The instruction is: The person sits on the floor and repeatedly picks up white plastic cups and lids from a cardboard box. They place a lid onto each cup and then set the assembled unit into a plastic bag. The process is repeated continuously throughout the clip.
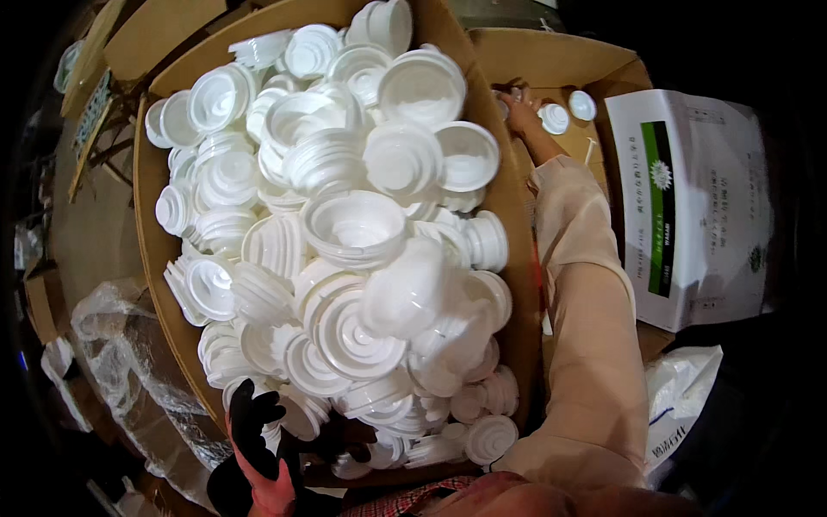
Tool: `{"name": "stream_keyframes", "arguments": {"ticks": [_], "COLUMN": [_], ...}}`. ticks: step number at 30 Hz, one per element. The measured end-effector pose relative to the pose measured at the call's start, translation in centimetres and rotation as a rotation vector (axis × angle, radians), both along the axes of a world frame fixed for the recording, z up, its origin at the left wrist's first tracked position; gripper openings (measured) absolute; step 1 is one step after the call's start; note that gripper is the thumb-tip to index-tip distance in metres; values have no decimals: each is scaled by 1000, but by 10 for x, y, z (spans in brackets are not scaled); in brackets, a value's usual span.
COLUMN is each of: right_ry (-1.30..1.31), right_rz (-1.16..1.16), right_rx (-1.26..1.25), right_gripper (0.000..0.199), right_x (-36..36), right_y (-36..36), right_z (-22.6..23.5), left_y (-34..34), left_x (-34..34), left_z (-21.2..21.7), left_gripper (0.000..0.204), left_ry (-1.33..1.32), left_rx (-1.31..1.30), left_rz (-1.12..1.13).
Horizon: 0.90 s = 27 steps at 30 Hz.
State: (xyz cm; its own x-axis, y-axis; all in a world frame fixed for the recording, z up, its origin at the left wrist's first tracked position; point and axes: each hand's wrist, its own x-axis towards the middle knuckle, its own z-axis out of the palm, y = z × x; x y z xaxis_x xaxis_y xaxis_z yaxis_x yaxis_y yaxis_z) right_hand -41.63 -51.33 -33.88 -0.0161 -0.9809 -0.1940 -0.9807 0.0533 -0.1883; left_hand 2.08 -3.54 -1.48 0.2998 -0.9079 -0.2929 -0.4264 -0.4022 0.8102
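White plastic bowls (355, 226), round and stepped, lie heaped and partly nested in a large cardboard box (177, 345). At the box's near left corner is my left hand (258, 457), in a black and reddish glove. Its thumb and fingers are apart and curved, close to the nearest bowls. My right arm stretches over a second cardboard box (551, 65) at the right. Down inside it, my bare right hand (522, 114) has curled fingers near the left wall, with something small and pale at them. Beside that hand lie a small white cup-like piece (554, 119) and a round pale piece (582, 105).
A white carton (689, 207) with a green and black stripe stands right of the second box. Below it is a white bag (680, 405). Crumpled clear plastic wrap (129, 362) lies left of the large box; cardboard flaps (159, 34) rise at the far left.
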Motion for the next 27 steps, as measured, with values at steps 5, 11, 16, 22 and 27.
{"name": "stream_keyframes", "arguments": {"ticks": [5, 11, 16, 22, 27], "right_ry": [-466, -1104, -1363, -685, -135], "right_rz": [-153, 55, 631, -81, -147], "right_rx": [-352, -433, -86, -46, -3], "right_gripper": [37, 27, 65, 68, 89], "right_x": [-29, 15, 64, -88, -129], "right_y": [39, 97, 124, 41, 2], "right_z": [-37, 198, 346, 161, -11], "left_y": [-19, -14, 2, -28, -33], "left_x": [-3, -11, -18, -22, -20], "left_z": [15, 21, 18, 26, 8], "left_gripper": [61, 58, 63, 53, 50], "left_ry": [-79, -105, -82, -57, -254], "left_rx": [36, -44, -70, -8, 36], "left_rz": [-130, -124, -62, -103, -67]}}
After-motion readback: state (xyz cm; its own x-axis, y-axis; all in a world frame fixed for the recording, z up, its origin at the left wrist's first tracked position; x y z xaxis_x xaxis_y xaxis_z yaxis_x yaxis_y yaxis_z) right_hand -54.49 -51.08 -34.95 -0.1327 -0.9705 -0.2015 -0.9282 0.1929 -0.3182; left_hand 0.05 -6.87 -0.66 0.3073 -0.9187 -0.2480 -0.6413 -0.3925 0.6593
